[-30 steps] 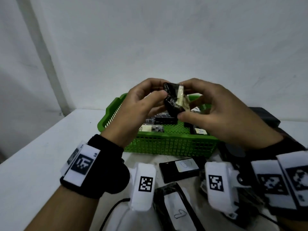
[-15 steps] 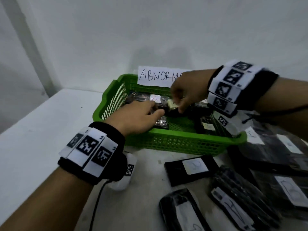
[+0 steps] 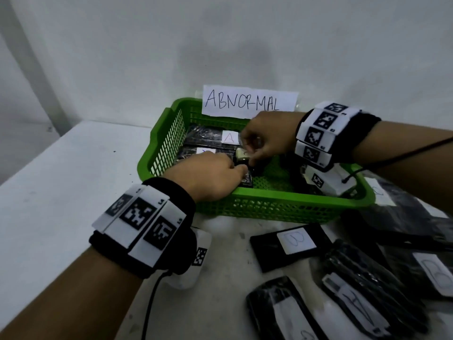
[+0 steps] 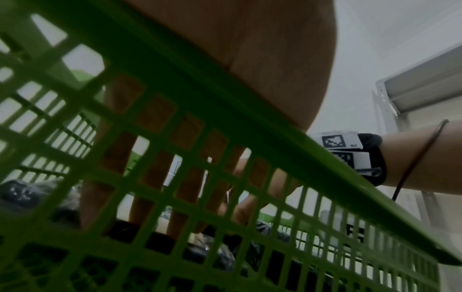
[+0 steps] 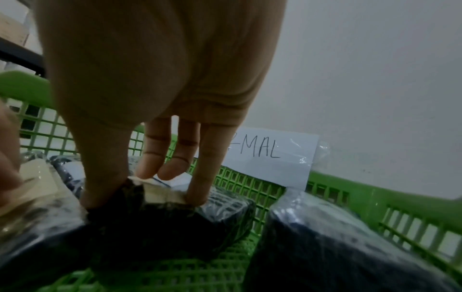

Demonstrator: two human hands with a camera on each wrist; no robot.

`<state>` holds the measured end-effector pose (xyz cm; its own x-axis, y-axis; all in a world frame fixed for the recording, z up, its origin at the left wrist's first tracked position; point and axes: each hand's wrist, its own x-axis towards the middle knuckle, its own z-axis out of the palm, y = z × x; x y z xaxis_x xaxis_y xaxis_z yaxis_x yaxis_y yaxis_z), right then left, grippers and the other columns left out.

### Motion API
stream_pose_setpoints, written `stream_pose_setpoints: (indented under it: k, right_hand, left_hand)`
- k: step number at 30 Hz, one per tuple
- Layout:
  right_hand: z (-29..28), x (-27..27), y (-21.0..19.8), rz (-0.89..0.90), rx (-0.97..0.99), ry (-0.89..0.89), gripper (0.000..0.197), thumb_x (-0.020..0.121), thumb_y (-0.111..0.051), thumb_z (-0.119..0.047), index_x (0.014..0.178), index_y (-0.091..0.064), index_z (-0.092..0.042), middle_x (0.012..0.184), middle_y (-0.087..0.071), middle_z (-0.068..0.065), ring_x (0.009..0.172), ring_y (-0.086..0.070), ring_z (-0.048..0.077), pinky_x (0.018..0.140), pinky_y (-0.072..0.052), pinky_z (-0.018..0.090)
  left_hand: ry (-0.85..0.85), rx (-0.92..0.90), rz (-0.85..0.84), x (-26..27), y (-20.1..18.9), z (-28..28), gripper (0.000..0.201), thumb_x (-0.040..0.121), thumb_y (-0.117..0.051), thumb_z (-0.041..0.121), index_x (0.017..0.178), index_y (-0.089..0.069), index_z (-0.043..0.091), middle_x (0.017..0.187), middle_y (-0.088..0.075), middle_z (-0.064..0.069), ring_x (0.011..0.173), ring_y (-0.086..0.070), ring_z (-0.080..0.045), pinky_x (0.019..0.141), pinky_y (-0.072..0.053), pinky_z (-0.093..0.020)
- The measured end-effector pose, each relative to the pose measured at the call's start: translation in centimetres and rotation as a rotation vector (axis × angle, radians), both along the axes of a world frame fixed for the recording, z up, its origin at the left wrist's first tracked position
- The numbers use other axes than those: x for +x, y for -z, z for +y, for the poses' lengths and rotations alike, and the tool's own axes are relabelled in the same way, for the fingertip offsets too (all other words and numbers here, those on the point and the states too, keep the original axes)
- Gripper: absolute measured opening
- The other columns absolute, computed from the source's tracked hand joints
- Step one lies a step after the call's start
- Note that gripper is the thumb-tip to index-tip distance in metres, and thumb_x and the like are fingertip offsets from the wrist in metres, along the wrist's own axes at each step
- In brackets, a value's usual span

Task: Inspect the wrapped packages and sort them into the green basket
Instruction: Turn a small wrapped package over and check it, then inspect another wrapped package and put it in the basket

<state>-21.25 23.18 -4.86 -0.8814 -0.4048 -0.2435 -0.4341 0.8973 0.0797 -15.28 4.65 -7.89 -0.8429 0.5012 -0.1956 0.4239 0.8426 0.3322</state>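
Note:
The green basket [image 3: 269,200] stands against the wall and holds several black wrapped packages, one labelled A [image 3: 210,137]. Over the basket's middle, my right hand [image 3: 247,153] pinches a small black package with a beige tape strip [image 3: 242,155]. The right wrist view shows this package [image 5: 160,213] low over the basket floor, held between the thumb and a finger of my right hand [image 5: 145,197]. My left hand [image 3: 235,168] reaches over the near rim [image 4: 225,98]. Its fingers [image 4: 156,111] are stretched out, with the tips touching a package beside that one.
A paper sign reading ABNORMAL [image 3: 247,101] leans on the basket's far wall. On the white table in front lie more black packages: one labelled B [image 3: 289,244], others at the right [image 3: 367,290] and near edge [image 3: 282,312]. A bigger package [image 5: 337,247] fills the basket's right side.
A second ago both hands held the small package up in front of me. They have since lowered it into the basket, and in the last half second they have hardly moved.

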Motion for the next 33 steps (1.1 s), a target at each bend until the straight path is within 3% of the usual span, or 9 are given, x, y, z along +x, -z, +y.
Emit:
stream_pose_setpoints:
  k: [5, 9, 13, 16, 19, 23, 25, 29, 33]
  right_hand:
    - [-0.2, 1.0, 0.8, 0.0, -0.069, 0.03, 0.026, 0.077, -0.085, -0.037, 0.071, -0.063, -0.024, 0.065, -0.062, -0.011, 0.063, -0.056, 0.004, 0.066, -0.043, 0.027]
    - [0.3, 1.4, 0.3, -0.093, -0.141, 0.062, 0.024, 0.073, -0.089, -0.026, 0.084, -0.068, -0.022, 0.073, -0.067, -0.011, 0.068, -0.06, 0.005, 0.069, -0.047, 0.025]
    - [0.1, 1.1, -0.1, -0.144, -0.097, 0.072, 0.027, 0.073, -0.089, -0.022, 0.093, -0.07, -0.02, 0.073, -0.068, -0.013, 0.071, -0.063, 0.005, 0.073, -0.048, 0.026]
    - [-0.4, 1.2, 0.1, -0.105, -0.053, 0.073, 0.027, 0.075, -0.087, -0.027, 0.096, -0.073, -0.017, 0.075, -0.07, -0.013, 0.078, -0.067, 0.01, 0.077, -0.049, 0.028]
    - [-0.6, 1.6, -0.9, -0.074, -0.054, 0.094, 0.022, 0.078, -0.083, -0.038, 0.092, -0.076, -0.023, 0.078, -0.074, -0.011, 0.074, -0.067, 0.005, 0.078, -0.051, 0.027]
    - [-1.0, 3.3, -4.8, 0.081, -0.085, 0.098, 0.02, 0.086, -0.074, -0.044, 0.093, -0.075, -0.025, 0.071, -0.068, -0.016, 0.068, -0.058, -0.004, 0.076, -0.044, 0.026]
    - [-1.0, 4.9, -7.2, 0.142, -0.11, 0.125, 0.022, 0.089, -0.071, -0.046, 0.094, -0.073, -0.025, 0.071, -0.071, -0.015, 0.069, -0.061, -0.003, 0.079, -0.047, 0.027]
    - [-1.4, 8.8, -9.7, 0.206, -0.142, 0.188, 0.02, 0.093, -0.063, -0.047, 0.097, -0.069, -0.028, 0.071, -0.075, -0.014, 0.085, -0.07, 0.01, 0.086, -0.052, 0.032]
    - [-2.9, 13.0, -9.3, 0.191, -0.054, 0.221, 0.025, 0.098, -0.058, -0.042, 0.103, -0.068, -0.021, 0.071, -0.072, -0.01, 0.081, -0.066, 0.012, 0.088, -0.052, 0.034]
  left_hand:
    - [-0.029, 0.011, 0.026, 0.4, -0.4, -0.1, 0.05, 0.103, -0.032, 0.052, 0.072, -0.051, 0.018, 0.09, -0.053, -0.009, 0.087, -0.051, -0.025, 0.076, -0.038, -0.034]
    - [-0.041, 0.027, -0.048, 1.0, -0.7, 0.0, 0.066, 0.103, -0.018, 0.058, 0.108, -0.067, 0.013, 0.119, -0.063, -0.012, 0.103, -0.054, -0.025, 0.097, -0.043, -0.037]
    - [-0.049, -0.109, -0.15, 1.0, -1.5, 0.6, 0.075, 0.101, -0.009, 0.061, 0.147, -0.047, 0.017, 0.158, -0.038, -0.012, 0.142, -0.038, -0.027, 0.115, -0.027, -0.037]
    - [-0.043, -0.207, -0.187, 0.9, -1.8, 0.9, 0.068, 0.103, -0.007, 0.058, 0.156, -0.027, 0.021, 0.166, -0.017, -0.011, 0.152, -0.019, -0.028, 0.12, -0.016, -0.04]
    - [-0.076, -0.207, -0.193, 0.7, -1.6, 0.8, 0.069, 0.102, -0.012, 0.061, 0.156, -0.028, 0.021, 0.166, -0.016, -0.01, 0.151, -0.02, -0.03, 0.121, -0.017, -0.043]
    - [-0.033, 0.075, 0.15, 0.8, -0.5, -0.1, 0.044, 0.105, -0.034, 0.046, 0.116, -0.068, 0.019, 0.119, -0.065, -0.012, 0.108, -0.06, -0.028, 0.086, -0.045, -0.035]
    - [-0.004, 0.252, 0.374, 1.3, -0.2, -0.6, 0.037, 0.102, -0.042, 0.041, 0.103, -0.071, 0.018, 0.099, -0.067, -0.005, 0.093, -0.061, -0.023, 0.077, -0.045, -0.034]
    - [0.066, 0.604, 0.527, 2.4, 0.0, -1.5, 0.031, 0.097, -0.05, 0.036, 0.1, -0.071, 0.013, 0.094, -0.066, -0.003, 0.094, -0.059, -0.023, 0.084, -0.052, -0.048]
    - [0.109, 0.727, 0.686, 5.3, -0.3, -2.1, 0.028, 0.095, -0.052, 0.035, 0.087, -0.066, 0.013, 0.082, -0.059, 0.0, 0.084, -0.053, -0.022, 0.073, -0.048, -0.044]
